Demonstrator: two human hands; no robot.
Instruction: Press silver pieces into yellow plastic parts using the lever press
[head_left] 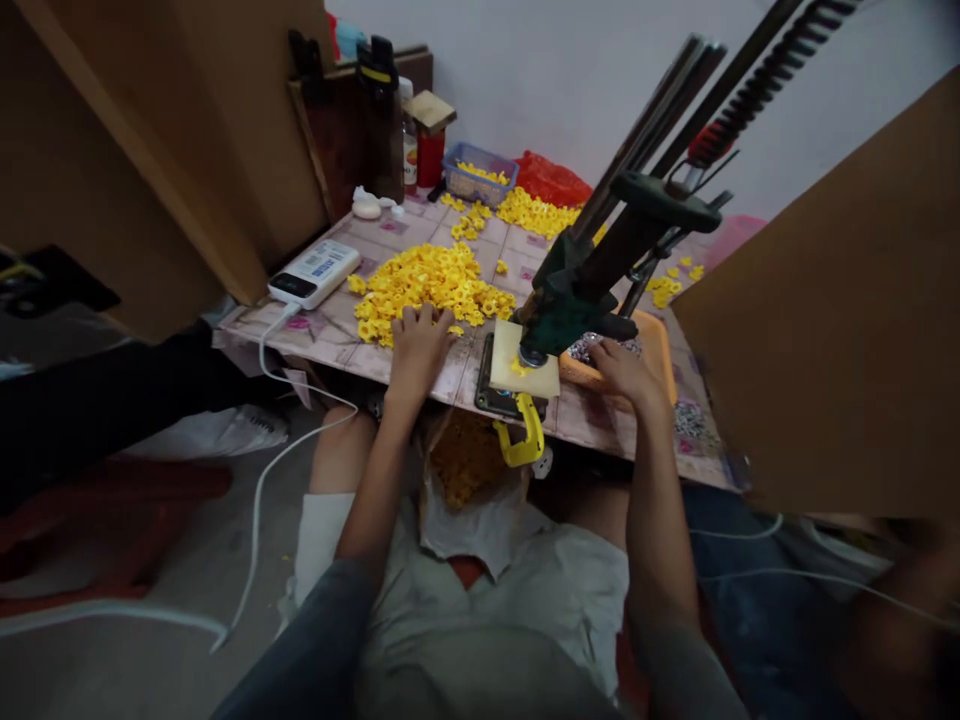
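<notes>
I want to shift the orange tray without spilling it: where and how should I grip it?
Probably by the right wall of the orange tray, pinching its rim from the right. That wall stands raised and exposed, while the press crowds the left side and the right hand reaches in over the front. Keep it level: small metallic pieces lie loose inside.

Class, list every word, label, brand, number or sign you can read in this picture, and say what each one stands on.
No text reads clearly enough to quote.
White device: blue and dark print on its top, too blurred to read.
Bottle: a label, too small to read.
White item at lower left: dark marks, possibly lettering, too blurred to tell.
</notes>
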